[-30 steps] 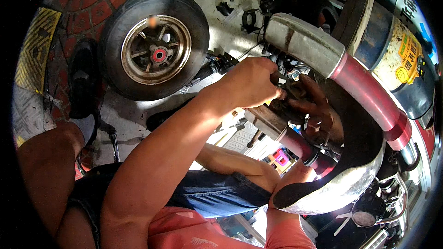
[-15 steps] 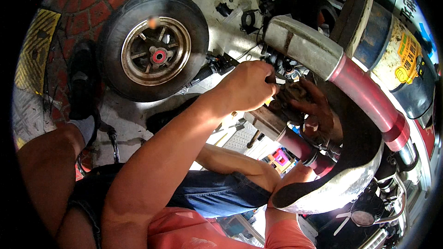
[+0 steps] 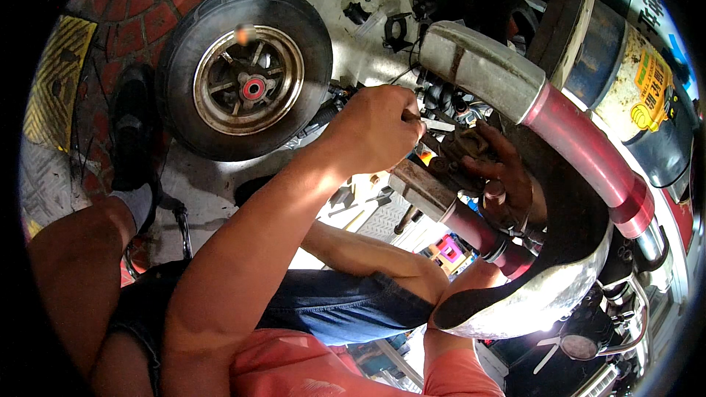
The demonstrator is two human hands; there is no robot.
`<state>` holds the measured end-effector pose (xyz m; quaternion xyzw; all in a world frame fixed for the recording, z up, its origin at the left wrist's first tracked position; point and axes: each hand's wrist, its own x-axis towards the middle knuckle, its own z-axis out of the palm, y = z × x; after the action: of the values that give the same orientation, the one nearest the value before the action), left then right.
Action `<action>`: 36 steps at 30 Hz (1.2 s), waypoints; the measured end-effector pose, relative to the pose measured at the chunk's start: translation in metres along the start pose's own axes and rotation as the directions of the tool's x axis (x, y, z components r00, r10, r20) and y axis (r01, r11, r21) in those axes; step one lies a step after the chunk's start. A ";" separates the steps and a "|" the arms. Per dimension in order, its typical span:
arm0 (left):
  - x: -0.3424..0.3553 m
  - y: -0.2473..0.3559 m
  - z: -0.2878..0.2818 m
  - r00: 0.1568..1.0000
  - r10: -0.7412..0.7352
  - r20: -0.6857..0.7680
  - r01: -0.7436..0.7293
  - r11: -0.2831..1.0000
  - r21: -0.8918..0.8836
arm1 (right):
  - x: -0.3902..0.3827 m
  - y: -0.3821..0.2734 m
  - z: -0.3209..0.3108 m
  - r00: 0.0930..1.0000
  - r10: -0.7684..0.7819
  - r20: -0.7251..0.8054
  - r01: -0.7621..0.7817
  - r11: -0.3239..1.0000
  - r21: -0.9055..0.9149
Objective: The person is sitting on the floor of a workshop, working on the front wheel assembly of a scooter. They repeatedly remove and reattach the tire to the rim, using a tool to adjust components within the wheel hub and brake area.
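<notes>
My left hand (image 3: 379,126) is closed in a fist just left of the fork. A thin, light metal piece (image 3: 439,126) shows at its fingertips, but I cannot tell if the hand grips it. My right hand (image 3: 518,187), grimy, reaches up between the fork legs and the fender. Its fingers curl round a dark, dirty part that looks like a brake caliper (image 3: 474,145). The near fork leg (image 3: 471,229), dark red with a grey metal end (image 3: 423,187), lies beside it. The other red fork leg (image 3: 581,140) runs past on the right. A silver fender (image 3: 537,298) curves round my right wrist.
A scooter wheel (image 3: 246,73) with a black tyre lies on the floor at the upper left. Small loose parts (image 3: 357,12) are scattered beyond it. At the right stands a blue and yellow drum (image 3: 625,77). A round headlamp or mirror (image 3: 579,345) sits lower right.
My left hand has drawn back to the left, away from the caliper-like part, opening a gap between the hands. My right hand keeps its hold in nearly the same place.
</notes>
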<state>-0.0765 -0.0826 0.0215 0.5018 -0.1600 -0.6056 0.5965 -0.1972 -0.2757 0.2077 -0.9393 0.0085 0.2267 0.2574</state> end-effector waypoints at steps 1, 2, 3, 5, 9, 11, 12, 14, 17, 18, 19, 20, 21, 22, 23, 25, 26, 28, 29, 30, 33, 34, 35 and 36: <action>0.001 -0.004 0.002 0.999 0.048 -0.023 -0.048 0.999 0.005 | 0.001 0.001 -0.001 1.000 -0.011 0.018 0.011 1.000 -0.011; 0.001 -0.006 0.003 0.994 0.096 -0.046 -0.096 0.995 0.012 | 0.002 0.003 -0.003 0.999 -0.022 0.036 0.023 0.999 -0.022; 0.000 -0.003 0.003 0.997 0.078 -0.019 -0.078 0.997 0.001 | 0.001 0.001 -0.006 0.998 -0.021 0.056 0.023 0.999 -0.037; -0.003 0.006 0.005 0.998 0.044 0.039 -0.043 0.999 -0.018 | 0.000 -0.007 -0.010 0.999 0.018 0.051 -0.016 0.999 -0.029; -0.004 0.003 0.003 0.999 0.037 0.015 -0.036 0.998 -0.043 | 0.004 -0.003 -0.001 1.000 -0.012 -0.003 0.012 1.000 0.011; -0.004 0.004 -0.001 0.999 0.011 0.042 -0.008 0.998 -0.066 | 0.000 0.000 0.004 0.999 0.019 -0.037 -0.017 0.998 0.054; -0.004 0.004 0.000 0.998 0.054 0.019 -0.053 0.998 -0.025 | -0.001 0.000 0.004 0.998 0.038 -0.052 -0.034 0.997 0.073; -0.004 0.005 0.002 0.990 0.142 -0.024 -0.140 0.988 0.062 | -0.002 -0.004 0.006 0.995 0.064 -0.073 -0.060 0.996 0.062; -0.005 0.008 0.004 0.979 0.200 -0.044 -0.195 0.976 0.101 | 0.000 -0.005 0.006 0.994 0.068 -0.080 -0.066 0.997 0.029; -0.006 0.009 0.004 0.980 0.194 -0.034 -0.190 0.977 0.097 | -0.001 -0.005 0.005 0.995 0.069 -0.078 -0.068 0.998 0.012; -0.006 0.010 0.004 0.982 0.187 -0.025 -0.184 0.978 0.093 | -0.001 -0.003 0.004 0.996 0.049 -0.071 -0.047 0.998 0.029; -0.006 0.010 0.004 0.983 0.181 -0.015 -0.179 0.980 0.089 | 0.000 0.000 0.003 0.998 0.028 -0.064 -0.025 0.999 0.046; -0.006 0.010 0.005 0.985 0.174 -0.009 -0.172 0.981 0.090 | 0.001 0.003 0.003 0.998 0.005 -0.057 -0.001 0.998 0.066; -0.005 0.010 0.005 0.986 0.167 -0.003 -0.166 0.982 0.090 | 0.002 0.001 0.002 1.000 0.005 -0.030 -0.004 0.998 0.055; -0.005 0.009 0.005 0.987 0.161 0.003 -0.160 0.983 0.091 | 0.004 -0.002 -0.001 1.000 0.007 -0.002 -0.007 0.999 0.044; -0.005 0.009 0.006 0.990 0.139 0.022 -0.140 0.988 0.070 | 0.007 -0.007 -0.006 0.999 0.017 0.028 -0.018 0.999 0.029; -0.006 0.009 0.006 0.991 0.128 0.032 -0.130 0.990 0.059 | 0.007 -0.009 -0.008 0.999 0.026 0.031 -0.027 0.999 0.026; -0.005 0.005 0.006 0.988 0.149 0.026 -0.151 0.986 0.074 | 0.008 -0.004 -0.007 0.999 0.002 0.048 -0.002 1.000 0.011; -0.004 0.003 0.006 0.987 0.160 0.023 -0.161 0.983 0.082 | 0.006 0.002 -0.007 0.998 -0.026 0.063 0.027 1.000 -0.004; -0.004 0.003 0.006 0.987 0.161 0.021 -0.162 0.984 0.076 | 0.006 0.004 -0.007 0.996 -0.048 0.079 0.050 0.998 -0.022; -0.005 0.003 0.007 0.989 0.148 0.019 -0.148 0.988 0.045 | 0.006 0.000 0.007 0.997 0.004 -0.072 0.002 0.997 0.075; -0.004 0.003 0.008 0.991 0.133 0.024 -0.133 0.991 0.025 | 0.006 -0.002 0.007 0.998 0.031 -0.062 -0.027 0.998 0.063; -0.004 0.003 0.008 0.993 0.118 0.027 -0.118 0.993 0.006 | 0.006 -0.005 0.007 0.997 0.057 -0.052 -0.055 0.997 0.051; -0.004 0.003 0.008 0.992 0.122 0.020 -0.123 0.992 0.028 | 0.005 -0.008 0.006 0.995 0.087 -0.043 -0.085 0.996 0.038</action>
<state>-0.0824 -0.0829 0.0293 0.4941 -0.2049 -0.5700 0.6237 -0.1940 -0.2652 0.2049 -0.9381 0.0586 0.2165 0.2640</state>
